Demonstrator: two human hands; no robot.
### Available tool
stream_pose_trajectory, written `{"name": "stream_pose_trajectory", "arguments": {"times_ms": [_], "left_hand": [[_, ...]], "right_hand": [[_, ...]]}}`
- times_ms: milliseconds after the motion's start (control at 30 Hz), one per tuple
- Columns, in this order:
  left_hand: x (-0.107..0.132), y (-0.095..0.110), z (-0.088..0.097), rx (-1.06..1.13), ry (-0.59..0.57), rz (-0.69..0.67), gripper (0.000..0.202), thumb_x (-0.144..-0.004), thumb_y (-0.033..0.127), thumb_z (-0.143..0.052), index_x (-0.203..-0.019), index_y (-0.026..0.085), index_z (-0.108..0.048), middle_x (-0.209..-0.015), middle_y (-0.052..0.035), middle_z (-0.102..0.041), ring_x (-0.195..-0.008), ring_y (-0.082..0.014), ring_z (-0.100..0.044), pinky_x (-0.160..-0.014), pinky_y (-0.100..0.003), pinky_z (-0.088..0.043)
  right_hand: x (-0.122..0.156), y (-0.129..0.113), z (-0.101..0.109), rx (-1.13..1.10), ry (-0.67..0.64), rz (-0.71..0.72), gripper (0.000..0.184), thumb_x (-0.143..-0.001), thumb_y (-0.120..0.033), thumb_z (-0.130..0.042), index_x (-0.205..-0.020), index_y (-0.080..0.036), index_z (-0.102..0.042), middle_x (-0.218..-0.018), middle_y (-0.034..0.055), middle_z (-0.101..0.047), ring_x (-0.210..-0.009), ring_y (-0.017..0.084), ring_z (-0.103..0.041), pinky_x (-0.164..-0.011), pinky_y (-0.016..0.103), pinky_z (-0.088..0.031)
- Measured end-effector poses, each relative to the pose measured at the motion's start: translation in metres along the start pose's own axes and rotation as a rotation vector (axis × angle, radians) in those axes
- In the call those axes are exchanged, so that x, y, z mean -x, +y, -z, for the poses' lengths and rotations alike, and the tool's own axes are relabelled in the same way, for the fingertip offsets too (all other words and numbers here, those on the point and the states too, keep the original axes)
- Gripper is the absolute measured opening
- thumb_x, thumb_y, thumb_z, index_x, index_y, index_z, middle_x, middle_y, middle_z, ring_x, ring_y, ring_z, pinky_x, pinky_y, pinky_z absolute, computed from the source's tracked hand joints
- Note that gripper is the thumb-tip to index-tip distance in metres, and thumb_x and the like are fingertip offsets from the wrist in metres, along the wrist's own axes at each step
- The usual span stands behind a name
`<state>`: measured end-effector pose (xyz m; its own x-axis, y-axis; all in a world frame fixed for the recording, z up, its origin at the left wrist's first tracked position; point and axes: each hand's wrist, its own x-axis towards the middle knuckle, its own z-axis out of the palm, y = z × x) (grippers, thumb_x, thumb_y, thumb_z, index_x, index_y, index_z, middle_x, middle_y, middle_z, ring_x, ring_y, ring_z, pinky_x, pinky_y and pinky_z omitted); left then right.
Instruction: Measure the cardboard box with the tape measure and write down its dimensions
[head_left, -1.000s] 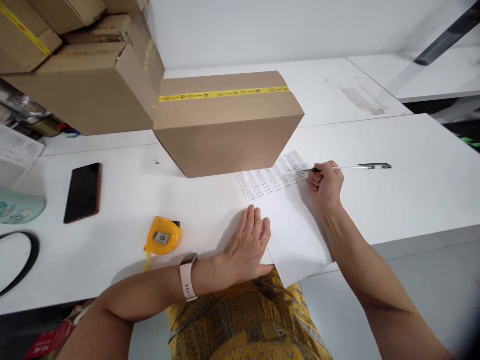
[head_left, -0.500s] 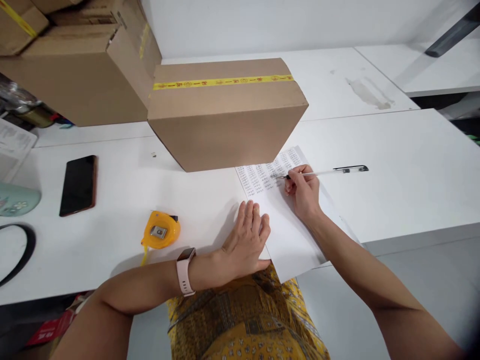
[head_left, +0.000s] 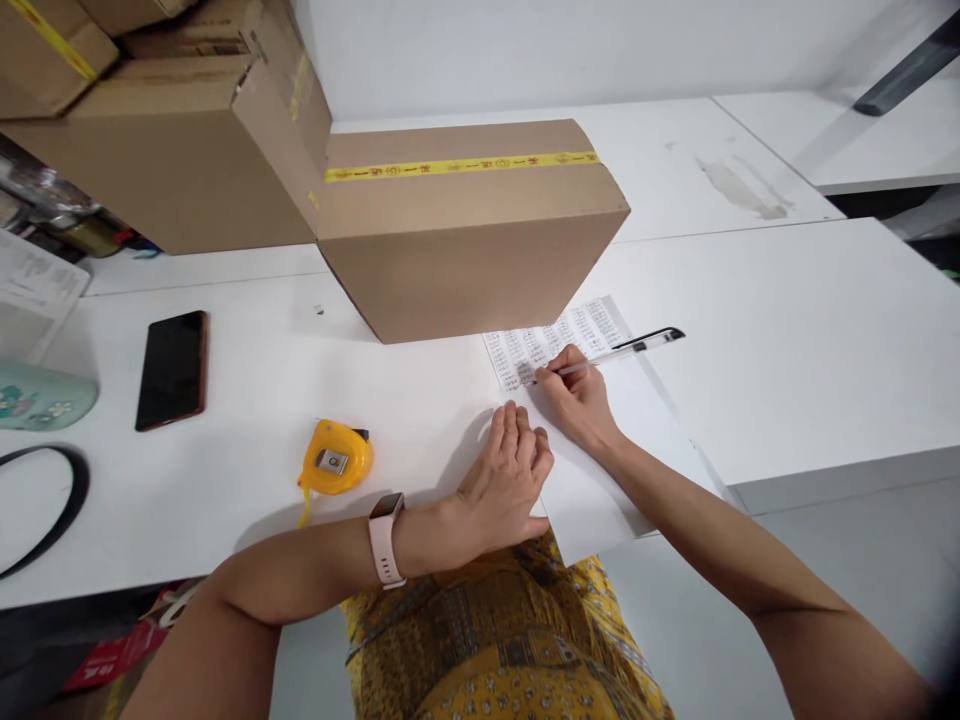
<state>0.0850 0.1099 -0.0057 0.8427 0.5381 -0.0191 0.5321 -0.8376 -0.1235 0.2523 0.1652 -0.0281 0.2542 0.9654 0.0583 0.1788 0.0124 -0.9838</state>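
Observation:
My right hand [head_left: 579, 398] is closed on a clear-barrelled pen [head_left: 622, 352] with a black cap on its rear end. The pen's tip is at the lower left of the handwritten rows on a white paper sheet [head_left: 592, 500]. Columns of small writing fill the sheet's top part; the lower part is blank. My left hand [head_left: 506, 475] lies flat by the sheet's left edge, fingers stretched out and holding nothing. Behind the paper stands a cardboard box [head_left: 472, 280] sealed with yellow tape, hiding part of the sheet's upper edge.
To the left on the white table [head_left: 420, 400] lie a yellow tape measure [head_left: 336, 458], a dark phone [head_left: 174, 370], a black band [head_left: 71, 500] and a mint-green flowered cup [head_left: 49, 397]. More cardboard boxes [head_left: 187, 160] are stacked at the back left.
My right hand has moved left with the pen, whose tip went from the right of the writing to its lower left. The whole view has shifted slightly; my left hand stays by the paper.

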Motion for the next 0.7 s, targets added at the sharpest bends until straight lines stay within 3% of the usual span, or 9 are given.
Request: {"name": "stream_pose_trajectory", "arguments": {"times_ms": [200,433,567,700], "left_hand": [[0.0,0.001,-0.002,0.024,-0.026,0.004,0.101,-0.08,0.076,-0.06,-0.143,-0.002,-0.048,-0.149,-0.0361,-0.048,-0.142,-0.0522,-0.041,-0.117,-0.061,-0.025],[0.004,-0.018,0.003,0.252,-0.088,0.001,0.107,-0.076,0.074,-0.068,-0.148,-0.001,-0.041,-0.159,-0.0384,-0.029,-0.149,-0.0486,-0.031,-0.114,-0.062,-0.029],[0.005,-0.03,0.005,0.333,-0.038,0.005,0.102,-0.076,0.077,-0.066,-0.143,0.002,-0.046,-0.158,-0.0342,-0.037,-0.148,-0.0442,-0.032,-0.114,-0.061,-0.027],[-0.001,-0.037,0.0,0.304,0.111,0.045,0.069,-0.093,0.065,-0.053,-0.128,0.005,-0.059,-0.148,-0.0258,-0.053,-0.127,-0.037,-0.052,-0.107,-0.055,-0.033]], "right_hand": [[-0.02,0.007,0.022,-0.131,0.261,-0.082,0.024,-0.078,-0.021,-0.067,-0.07,-0.023,-0.045,-0.054,-0.0086,-0.04,-0.047,0.007,-0.03,-0.045,0.022,-0.021],[-0.023,0.001,0.023,-0.191,0.292,-0.157,0.026,-0.075,-0.02,-0.068,-0.07,-0.024,-0.043,-0.048,-0.0096,-0.039,-0.043,0.006,-0.027,-0.043,0.021,-0.019],[-0.024,-0.003,0.022,-0.244,0.316,-0.188,0.029,-0.073,-0.023,-0.071,-0.071,-0.024,-0.042,-0.047,-0.0105,-0.038,-0.041,0.006,-0.028,-0.041,0.02,-0.018],[-0.028,-0.005,0.023,-0.33,0.389,-0.185,0.027,-0.072,-0.023,-0.071,-0.072,-0.024,-0.044,-0.047,-0.0103,-0.041,-0.042,0.006,-0.031,-0.039,0.018,-0.023]]}}
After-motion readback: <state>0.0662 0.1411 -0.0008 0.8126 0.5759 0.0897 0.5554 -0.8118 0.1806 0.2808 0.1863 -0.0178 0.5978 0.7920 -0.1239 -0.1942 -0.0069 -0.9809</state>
